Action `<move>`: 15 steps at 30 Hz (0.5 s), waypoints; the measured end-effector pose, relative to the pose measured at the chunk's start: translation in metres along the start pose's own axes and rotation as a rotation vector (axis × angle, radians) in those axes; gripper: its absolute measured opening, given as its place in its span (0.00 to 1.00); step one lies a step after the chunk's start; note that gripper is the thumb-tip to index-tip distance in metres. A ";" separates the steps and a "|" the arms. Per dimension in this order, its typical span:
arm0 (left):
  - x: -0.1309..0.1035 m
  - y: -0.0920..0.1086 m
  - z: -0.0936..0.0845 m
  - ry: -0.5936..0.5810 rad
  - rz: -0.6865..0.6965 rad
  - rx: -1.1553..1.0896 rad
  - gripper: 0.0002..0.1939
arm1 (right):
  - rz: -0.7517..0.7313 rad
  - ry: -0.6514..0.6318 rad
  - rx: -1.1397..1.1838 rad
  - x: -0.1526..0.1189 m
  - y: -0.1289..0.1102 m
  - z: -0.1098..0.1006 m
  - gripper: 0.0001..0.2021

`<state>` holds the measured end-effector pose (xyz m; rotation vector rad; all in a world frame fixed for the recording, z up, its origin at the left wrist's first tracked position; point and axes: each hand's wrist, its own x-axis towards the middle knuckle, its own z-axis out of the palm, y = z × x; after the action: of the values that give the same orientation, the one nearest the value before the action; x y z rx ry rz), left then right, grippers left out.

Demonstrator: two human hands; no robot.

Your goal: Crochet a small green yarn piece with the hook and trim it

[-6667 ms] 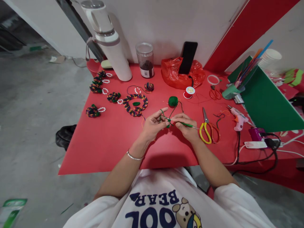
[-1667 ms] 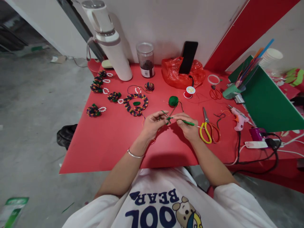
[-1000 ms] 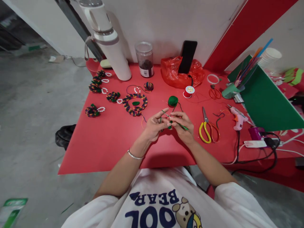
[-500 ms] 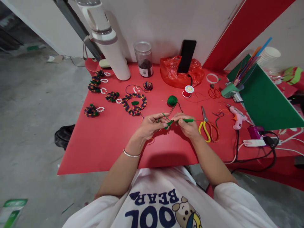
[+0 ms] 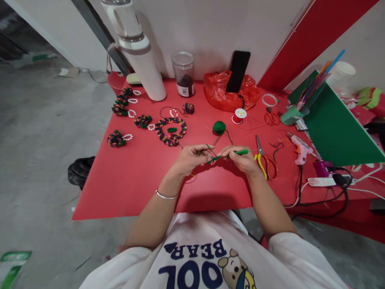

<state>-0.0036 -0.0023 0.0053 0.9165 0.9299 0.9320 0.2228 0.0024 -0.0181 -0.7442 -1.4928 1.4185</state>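
My left hand (image 5: 192,159) pinches a small piece of green crochet (image 5: 214,159), with a strand of green yarn passing over its fingers. In my right hand (image 5: 240,157) is a crochet hook with a green handle (image 5: 242,152); its tip reaches the green piece. The strand runs up to a green yarn ball (image 5: 219,127) just beyond my hands. To the left lies a multicoloured crocheted strip (image 5: 157,132) curved into a loop, with a small green crocheted leaf (image 5: 172,130) inside it. Scissors (image 5: 264,160) rest beside my right hand.
Several crocheted pieces with white bead loops (image 5: 116,139) lie at the left. Behind stand a white flask (image 5: 147,72), a clear jar (image 5: 184,76) and a phone (image 5: 238,72) on a red bag. A pink glue gun (image 5: 303,150) and power strip (image 5: 323,182) sit right.
The hook in my right hand has tilted, its handle end now a little higher. My left hand still pinches the green piece. The view has shifted slightly.
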 end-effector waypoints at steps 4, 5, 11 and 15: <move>0.001 -0.001 0.001 0.049 0.008 0.030 0.22 | 0.002 -0.040 -0.057 0.000 -0.008 -0.003 0.11; 0.002 -0.001 0.001 0.057 0.007 0.031 0.22 | 0.002 -0.047 -0.074 0.000 -0.010 -0.003 0.11; 0.001 0.001 0.003 0.076 0.024 0.053 0.22 | 0.022 -0.055 -0.124 -0.001 -0.018 -0.002 0.11; -0.001 0.003 0.004 0.029 -0.005 -0.005 0.24 | 0.021 0.021 -0.068 0.000 -0.012 0.000 0.13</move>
<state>-0.0008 -0.0028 0.0098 0.8981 0.9537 0.9450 0.2248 0.0003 -0.0068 -0.8163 -1.5273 1.3773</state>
